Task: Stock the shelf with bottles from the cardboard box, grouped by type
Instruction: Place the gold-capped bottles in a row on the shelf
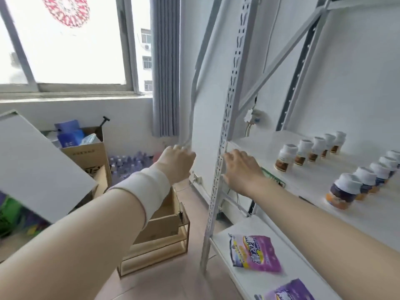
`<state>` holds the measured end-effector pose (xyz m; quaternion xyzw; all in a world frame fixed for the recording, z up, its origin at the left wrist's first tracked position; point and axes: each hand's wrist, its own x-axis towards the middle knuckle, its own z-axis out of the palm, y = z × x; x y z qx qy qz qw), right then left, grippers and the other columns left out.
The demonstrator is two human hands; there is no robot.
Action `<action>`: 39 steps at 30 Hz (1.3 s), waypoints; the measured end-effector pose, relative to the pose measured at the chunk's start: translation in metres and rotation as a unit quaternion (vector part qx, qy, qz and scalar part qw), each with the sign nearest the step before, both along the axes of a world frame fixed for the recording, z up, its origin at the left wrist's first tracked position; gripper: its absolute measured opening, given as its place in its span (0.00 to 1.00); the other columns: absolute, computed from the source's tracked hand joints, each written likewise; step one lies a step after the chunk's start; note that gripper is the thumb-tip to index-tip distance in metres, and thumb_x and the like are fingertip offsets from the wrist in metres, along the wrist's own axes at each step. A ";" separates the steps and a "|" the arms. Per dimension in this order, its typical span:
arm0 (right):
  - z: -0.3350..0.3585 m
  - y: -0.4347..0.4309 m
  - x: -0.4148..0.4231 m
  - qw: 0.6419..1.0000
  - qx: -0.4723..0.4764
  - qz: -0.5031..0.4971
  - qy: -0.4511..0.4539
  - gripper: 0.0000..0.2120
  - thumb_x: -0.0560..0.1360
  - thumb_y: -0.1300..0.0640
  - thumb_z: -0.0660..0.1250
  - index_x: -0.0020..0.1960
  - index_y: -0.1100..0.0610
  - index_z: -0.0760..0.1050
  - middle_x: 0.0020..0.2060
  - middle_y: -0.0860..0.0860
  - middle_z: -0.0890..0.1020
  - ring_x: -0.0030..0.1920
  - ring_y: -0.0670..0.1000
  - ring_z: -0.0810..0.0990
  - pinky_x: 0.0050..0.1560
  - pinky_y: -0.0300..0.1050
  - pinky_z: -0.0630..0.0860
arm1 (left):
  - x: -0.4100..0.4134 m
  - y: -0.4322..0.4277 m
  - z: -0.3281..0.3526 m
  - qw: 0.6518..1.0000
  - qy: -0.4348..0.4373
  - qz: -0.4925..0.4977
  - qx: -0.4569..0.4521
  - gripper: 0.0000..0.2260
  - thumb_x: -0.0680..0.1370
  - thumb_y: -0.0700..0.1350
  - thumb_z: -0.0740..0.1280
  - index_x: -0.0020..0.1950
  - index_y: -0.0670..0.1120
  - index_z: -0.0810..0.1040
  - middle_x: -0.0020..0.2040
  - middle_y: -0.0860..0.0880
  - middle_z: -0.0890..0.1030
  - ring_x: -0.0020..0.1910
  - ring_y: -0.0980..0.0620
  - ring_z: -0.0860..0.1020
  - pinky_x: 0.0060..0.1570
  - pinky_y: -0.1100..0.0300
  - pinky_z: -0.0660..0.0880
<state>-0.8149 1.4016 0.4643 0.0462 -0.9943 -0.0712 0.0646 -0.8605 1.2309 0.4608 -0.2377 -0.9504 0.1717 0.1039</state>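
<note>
Between loads, I judge; my left grip (176,164) hangs loosely curled and empty, my right grip (241,169) spread open by the shelf (303,182); brown-label bottles (285,158) and blue-label bottles (344,191) stand in separate rows; next calls for reaching down into the cardboard box (164,224).
</note>
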 end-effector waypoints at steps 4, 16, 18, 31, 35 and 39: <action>-0.047 -0.022 -0.085 0.998 -0.014 0.056 -0.017 0.23 0.78 0.50 0.58 0.69 0.59 0.60 0.66 0.58 0.66 0.66 0.59 0.65 0.66 0.53 0.63 | -0.075 -0.022 -0.040 0.999 -0.027 0.041 -0.010 0.20 0.78 0.47 0.62 0.69 0.43 0.65 0.64 0.42 0.72 0.63 0.43 0.71 0.61 0.52 0.68; -0.232 -0.084 -0.283 0.970 0.023 0.101 -0.220 0.25 0.78 0.50 0.56 0.71 0.59 0.57 0.66 0.58 0.66 0.66 0.58 0.65 0.66 0.52 0.64 | -0.235 -0.120 -0.225 0.960 -0.224 0.165 0.035 0.19 0.78 0.50 0.62 0.67 0.45 0.67 0.63 0.43 0.73 0.62 0.44 0.72 0.59 0.53 0.70; -0.270 -0.100 -0.313 0.962 0.012 0.111 -0.248 0.24 0.78 0.49 0.57 0.70 0.58 0.59 0.66 0.57 0.68 0.66 0.57 0.66 0.65 0.51 0.65 | -0.263 -0.137 -0.266 0.946 -0.262 0.181 0.055 0.18 0.78 0.49 0.62 0.66 0.45 0.68 0.61 0.44 0.74 0.60 0.45 0.73 0.56 0.54 0.70; -0.538 -0.148 -0.433 0.867 -0.128 -0.084 -0.475 0.21 0.77 0.50 0.59 0.68 0.55 0.63 0.63 0.54 0.70 0.64 0.55 0.69 0.61 0.48 0.68 | -0.378 -0.149 -0.552 0.691 -0.571 0.342 0.283 0.21 0.78 0.51 0.62 0.69 0.48 0.65 0.66 0.47 0.73 0.63 0.48 0.72 0.60 0.55 0.70; -0.614 -0.148 -0.444 0.808 -0.164 -0.223 -0.520 0.24 0.77 0.53 0.60 0.69 0.62 0.60 0.64 0.58 0.67 0.65 0.58 0.69 0.62 0.49 0.69 | -0.400 -0.117 -0.627 0.630 -0.594 0.384 0.321 0.19 0.78 0.51 0.62 0.66 0.43 0.66 0.64 0.45 0.73 0.62 0.46 0.73 0.57 0.54 0.71; -0.656 -0.149 -0.442 0.792 -0.137 -0.266 -0.532 0.32 0.78 0.57 0.59 0.75 0.66 0.47 0.69 0.60 0.61 0.67 0.57 0.68 0.63 0.47 0.68 | -0.420 -0.092 -0.670 0.640 -0.576 0.394 0.322 0.19 0.78 0.51 0.62 0.65 0.42 0.66 0.64 0.42 0.72 0.62 0.43 0.72 0.57 0.53 0.70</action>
